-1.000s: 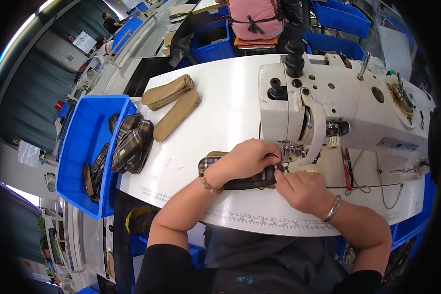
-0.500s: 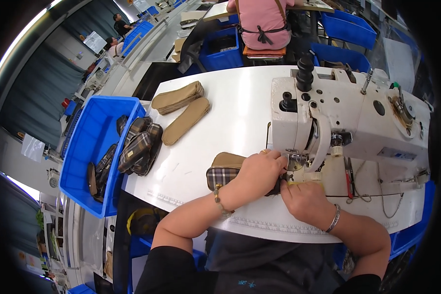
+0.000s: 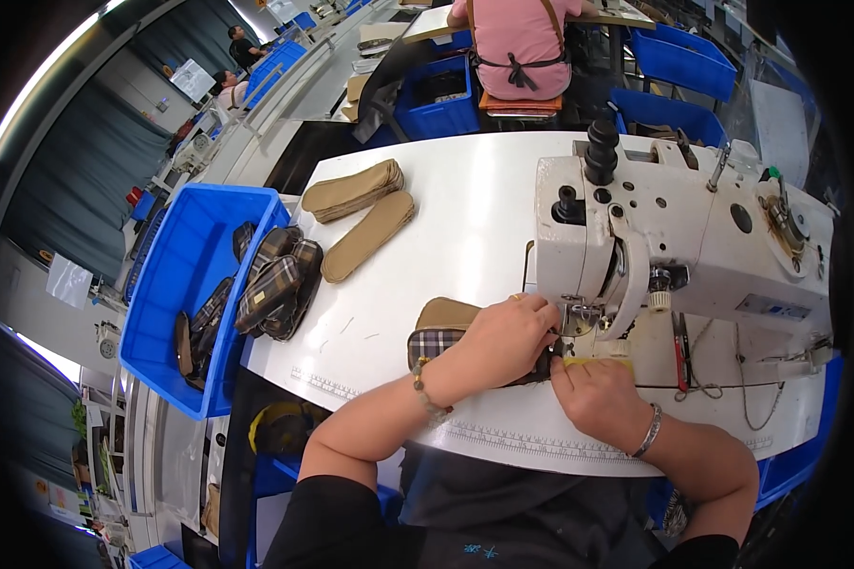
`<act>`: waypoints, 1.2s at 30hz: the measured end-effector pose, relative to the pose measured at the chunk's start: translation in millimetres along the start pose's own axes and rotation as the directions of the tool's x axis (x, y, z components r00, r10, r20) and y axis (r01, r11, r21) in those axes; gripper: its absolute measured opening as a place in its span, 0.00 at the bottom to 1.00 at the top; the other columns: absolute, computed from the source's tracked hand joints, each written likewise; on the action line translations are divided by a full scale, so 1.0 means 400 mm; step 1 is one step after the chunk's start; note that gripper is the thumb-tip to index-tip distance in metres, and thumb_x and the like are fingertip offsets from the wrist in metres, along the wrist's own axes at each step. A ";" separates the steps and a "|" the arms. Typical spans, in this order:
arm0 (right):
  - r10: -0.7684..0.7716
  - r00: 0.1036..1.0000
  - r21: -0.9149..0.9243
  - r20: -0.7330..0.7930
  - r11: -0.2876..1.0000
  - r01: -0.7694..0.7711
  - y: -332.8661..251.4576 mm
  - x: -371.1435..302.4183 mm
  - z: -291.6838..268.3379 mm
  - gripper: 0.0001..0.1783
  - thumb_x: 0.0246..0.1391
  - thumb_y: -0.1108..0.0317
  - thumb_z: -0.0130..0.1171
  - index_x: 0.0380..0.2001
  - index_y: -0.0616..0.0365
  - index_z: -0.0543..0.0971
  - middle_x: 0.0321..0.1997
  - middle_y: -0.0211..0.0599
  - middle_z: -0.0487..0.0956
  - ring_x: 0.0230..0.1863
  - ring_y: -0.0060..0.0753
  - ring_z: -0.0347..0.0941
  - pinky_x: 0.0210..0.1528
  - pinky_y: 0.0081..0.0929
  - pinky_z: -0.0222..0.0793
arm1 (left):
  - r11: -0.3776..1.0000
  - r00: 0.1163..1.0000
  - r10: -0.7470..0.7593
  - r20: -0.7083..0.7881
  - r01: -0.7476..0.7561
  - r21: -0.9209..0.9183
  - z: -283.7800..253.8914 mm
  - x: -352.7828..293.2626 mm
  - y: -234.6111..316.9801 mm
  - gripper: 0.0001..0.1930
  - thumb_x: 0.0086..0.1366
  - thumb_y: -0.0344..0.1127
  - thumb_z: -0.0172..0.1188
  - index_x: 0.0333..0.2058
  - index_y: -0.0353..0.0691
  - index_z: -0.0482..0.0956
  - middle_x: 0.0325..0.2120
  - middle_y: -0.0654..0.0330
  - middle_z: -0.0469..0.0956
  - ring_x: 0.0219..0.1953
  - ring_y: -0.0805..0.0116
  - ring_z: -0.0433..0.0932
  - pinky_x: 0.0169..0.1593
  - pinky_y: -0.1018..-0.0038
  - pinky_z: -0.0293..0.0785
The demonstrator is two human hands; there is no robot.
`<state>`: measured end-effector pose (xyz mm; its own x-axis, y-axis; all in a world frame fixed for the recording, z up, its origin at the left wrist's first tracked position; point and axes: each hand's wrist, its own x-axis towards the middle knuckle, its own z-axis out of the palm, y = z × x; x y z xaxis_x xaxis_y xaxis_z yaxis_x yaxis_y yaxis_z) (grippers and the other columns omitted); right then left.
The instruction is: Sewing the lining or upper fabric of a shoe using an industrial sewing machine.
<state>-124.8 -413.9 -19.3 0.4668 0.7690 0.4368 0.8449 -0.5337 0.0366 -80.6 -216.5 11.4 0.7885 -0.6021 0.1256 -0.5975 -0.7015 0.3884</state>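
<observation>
A plaid fabric slipper [image 3: 436,342] with a tan insole lies on the white table at the sewing machine [image 3: 626,228]. Its plaid toe end points left, and its other end runs under my fingers beside the needle area. My left hand [image 3: 505,339] is laid over the slipper, fingers bent together and pressing its edge near the presser foot. Just in front of the needle, my right hand [image 3: 596,396] pinches the slipper's dark edge between thumb and fingers. The exact spot under the needle is hidden by my hands and the machine head.
Tan insoles [image 3: 368,237] lie at the table's back left, some stacked. A blue crate [image 3: 176,284] with plaid slippers [image 3: 283,284] stands at the left edge. Red-handled snips [image 3: 681,353] and a loose cord lie right of the needle. A person in pink [image 3: 520,47] sits beyond the table.
The whole view has shifted slightly. Both hands keep nearly the same place and grip on the slipper beside the needle.
</observation>
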 end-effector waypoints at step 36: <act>-0.008 0.993 0.009 -0.116 1.000 0.009 -0.027 -0.006 0.018 0.15 0.40 0.71 0.58 0.33 0.69 0.80 0.16 0.26 0.70 0.16 0.21 0.68 0.17 0.20 0.62 | 0.999 1.000 -0.002 -0.021 0.003 0.047 -0.028 0.012 0.010 0.03 0.56 0.30 0.65 0.30 0.42 0.82 0.27 0.60 0.78 0.28 0.55 0.79 0.31 0.64 0.74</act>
<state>-133.2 -407.3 -27.2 0.4264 0.7274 0.5376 0.8515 -0.5233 0.0327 -77.5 -217.7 23.8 0.7927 -0.5924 0.1437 -0.6012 -0.7208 0.3451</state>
